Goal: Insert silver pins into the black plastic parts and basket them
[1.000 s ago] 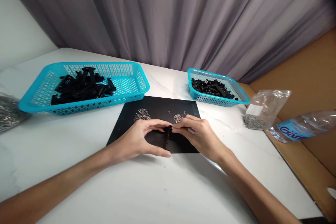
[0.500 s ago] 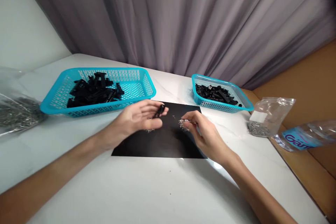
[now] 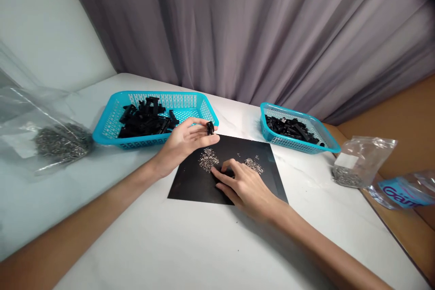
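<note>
My left hand (image 3: 181, 145) pinches a small black plastic part (image 3: 210, 128) between thumb and fingertips, above the far left edge of a black sheet (image 3: 204, 190). On that sheet lie two piles of tiny metal pieces, a left pile (image 3: 208, 159) and a right pile (image 3: 254, 166). With fingers apart, my right hand (image 3: 246, 188) is lowered over the sheet, an index fingertip at the near edge of the left pile. Its palm side is hidden, and no piece shows in it.
A blue basket (image 3: 102, 133) of black plastic parts stands back left, a smaller blue basket (image 3: 299, 146) of black parts back right. A clear bag (image 3: 63, 142) of metal pieces lies left. Another bag (image 3: 348, 174) and a plastic bottle (image 3: 404, 190) are right.
My right hand has moved left from the right pile to the left pile, its fingers now spread. My left hand still holds the black part, tilted differently. The view has shifted left.
</note>
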`<state>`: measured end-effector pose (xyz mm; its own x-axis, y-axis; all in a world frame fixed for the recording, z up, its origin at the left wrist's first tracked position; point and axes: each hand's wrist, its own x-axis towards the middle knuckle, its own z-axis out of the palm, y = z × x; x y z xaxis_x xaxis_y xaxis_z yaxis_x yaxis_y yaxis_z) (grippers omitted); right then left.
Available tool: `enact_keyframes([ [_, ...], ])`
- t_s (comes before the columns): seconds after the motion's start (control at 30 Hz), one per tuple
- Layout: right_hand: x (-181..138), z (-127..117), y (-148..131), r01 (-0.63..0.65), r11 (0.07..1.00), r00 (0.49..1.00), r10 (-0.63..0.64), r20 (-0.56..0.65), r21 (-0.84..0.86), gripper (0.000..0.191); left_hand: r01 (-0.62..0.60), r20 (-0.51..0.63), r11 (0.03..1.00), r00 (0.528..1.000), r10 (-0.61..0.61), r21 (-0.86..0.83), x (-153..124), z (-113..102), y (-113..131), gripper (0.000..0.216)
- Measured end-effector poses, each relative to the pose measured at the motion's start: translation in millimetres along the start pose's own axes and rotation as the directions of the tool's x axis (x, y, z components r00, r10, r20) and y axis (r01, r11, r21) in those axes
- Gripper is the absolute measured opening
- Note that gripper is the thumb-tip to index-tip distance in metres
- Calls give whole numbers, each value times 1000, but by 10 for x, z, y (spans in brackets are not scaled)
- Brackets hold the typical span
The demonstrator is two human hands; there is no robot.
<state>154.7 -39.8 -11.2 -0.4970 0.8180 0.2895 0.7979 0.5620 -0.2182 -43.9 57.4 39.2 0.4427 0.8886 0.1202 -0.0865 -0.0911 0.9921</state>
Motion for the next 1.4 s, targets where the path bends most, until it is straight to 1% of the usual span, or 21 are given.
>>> enact_keyframes([
  [0.1,76,31,14,-77,994,995,82,-57,83,24,9,-3,1000,1000,-9,0,4,9,-25,55],
  [0.17,134,37,38,-129,982,984,144,-102,139,16,1,8,1000,1000,-1,7,7,4,-49,55],
  [0.3,174,14,115,-169,954,966,211,-151,249,15,-24,31,999,999,23,43,17,-24,-108,53],
  [0.37,145,-16,157,-190,915,956,254,-143,356,20,-58,68,994,996,51,96,22,-39,-145,55],
  [0.43,94,-61,189,-199,867,953,280,-118,457,30,-111,134,981,987,90,157,19,-46,-186,60],
  [0.47,64,-89,199,-202,848,951,290,-110,490,32,-140,168,973,980,109,185,15,-46,-206,62],
  [0.53,2,-147,210,-228,817,939,327,-101,530,25,-191,223,952,965,138,238,-2,-37,-240,66],
  [0.6,-57,-199,215,-281,769,913,399,-88,574,14,-238,260,922,952,159,306,-25,-17,-266,67],
  [0.7,-121,-253,216,-340,662,873,486,-37,668,15,-328,313,849,927,206,414,-63,29,-294,68],
  [0.77,-143,-273,209,-330,621,873,488,-21,711,17,-395,342,792,906,251,466,-88,61,-310,69],
  [0.8,-147,-280,201,-313,621,877,479,-32,719,17,-427,354,761,894,274,488,-100,75,-318,69],
  [0.9,-145,-292,163,-281,658,880,466,-86,699,16,-509,374,658,859,349,555,-134,99,-344,68],
  [0.93,-142,-293,149,-286,656,879,470,-81,698,16,-528,375,629,849,373,571,-142,102,-354,68],
  [1.0,-140,-290,122,-314,612,876,482,-28,725,18,-554,375,587,832,408,590,-151,103,-374,68],
  [1.07,-140,-277,107,-334,553,875,482,34,763,19,-568,381,561,822,424,602,-153,107,-392,68],
  [1.13,-143,-257,107,-328,536,881,471,47,778,18,-574,384,544,817,430,612,-154,119,-406,68],
  [1.27,-145,-224,127,-276,582,889,457,-27,765,12,-580,372,532,811,451,617,-160,156,-409,66],
  [1.4,-161,-233,132,-254,572,874,480,-68,780,12,-575,364,534,814,453,620,-164,163,-381,65],
])
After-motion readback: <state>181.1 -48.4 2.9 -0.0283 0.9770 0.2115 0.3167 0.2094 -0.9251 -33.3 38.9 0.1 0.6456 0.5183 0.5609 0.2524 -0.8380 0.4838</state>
